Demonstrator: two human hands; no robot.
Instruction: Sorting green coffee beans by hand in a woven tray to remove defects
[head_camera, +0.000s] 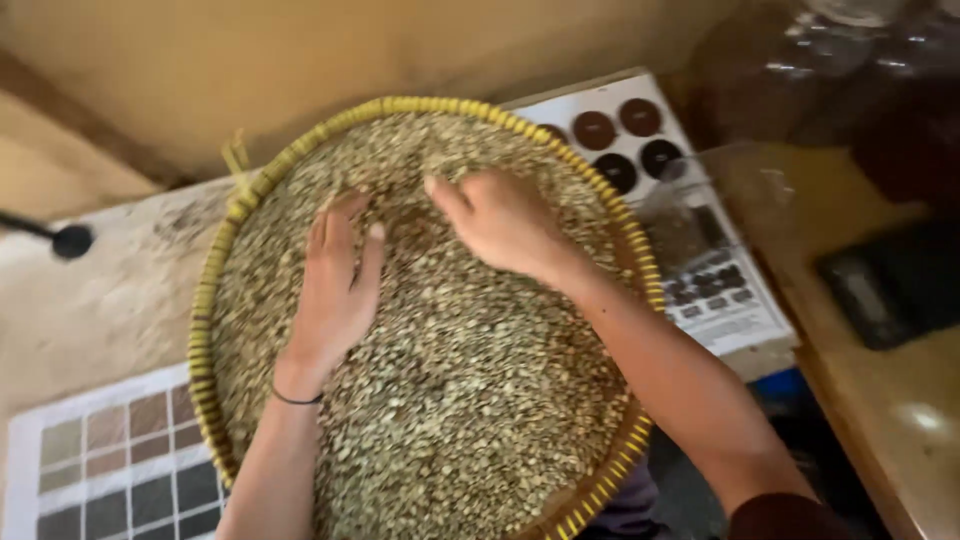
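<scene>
Both hands lie in a wide, round, shallow woven tray with a yellow bound rim (205, 330), heaped with small pale greenish-tan beans (470, 400). The left hand (338, 290) rests palm down on the beans with fingers stretched out and slightly spread, gripping nothing; a thin dark band circles its wrist. That flat pose looks suited to sweeping the beans across the surface. The right hand (505, 222) sits just beside it, further from the person, knuckles up and fingers curled downward into the heap; I cannot tell whether it has pinched any beans, because the fingertips are hidden. Between the 2 hands the layer looks thinner and darker, as if the beans had been parted there.

The tray lies on a pale, speckled table (100, 310). Near the left forearm lies a white card printed with a grid of brown and grey colour squares (120, 470). Beyond the right hand, partly under the tray rim, is a white sheet with 4 dark round discs (625, 140). To the right of the right forearm a black flat device (890, 285) sits on a wooden surface.
</scene>
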